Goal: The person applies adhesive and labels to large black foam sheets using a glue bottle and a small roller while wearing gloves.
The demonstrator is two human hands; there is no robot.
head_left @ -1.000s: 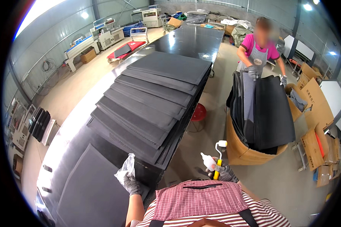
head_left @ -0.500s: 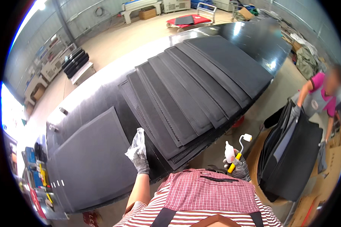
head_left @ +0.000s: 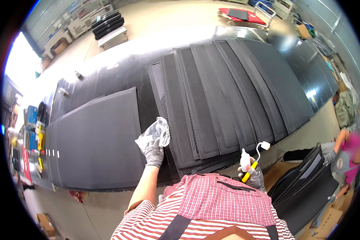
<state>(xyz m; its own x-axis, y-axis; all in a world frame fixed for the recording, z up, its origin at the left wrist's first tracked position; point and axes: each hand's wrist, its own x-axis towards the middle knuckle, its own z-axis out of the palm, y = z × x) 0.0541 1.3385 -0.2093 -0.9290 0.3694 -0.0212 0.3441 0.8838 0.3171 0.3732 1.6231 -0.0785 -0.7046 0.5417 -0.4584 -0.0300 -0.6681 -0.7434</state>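
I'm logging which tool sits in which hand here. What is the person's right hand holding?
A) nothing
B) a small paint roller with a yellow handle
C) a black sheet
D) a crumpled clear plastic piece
B: the gloved right hand grips a small roller with a yellow handle and white head, while the left hand holds the crumpled clear plastic.

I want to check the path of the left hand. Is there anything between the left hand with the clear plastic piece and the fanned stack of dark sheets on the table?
Nothing visible stands between them. The left hand, gloved, holds the clear plastic piece right at the left edge of the fanned dark sheets. The right hand holds a small roller at the near table edge, off to the side.
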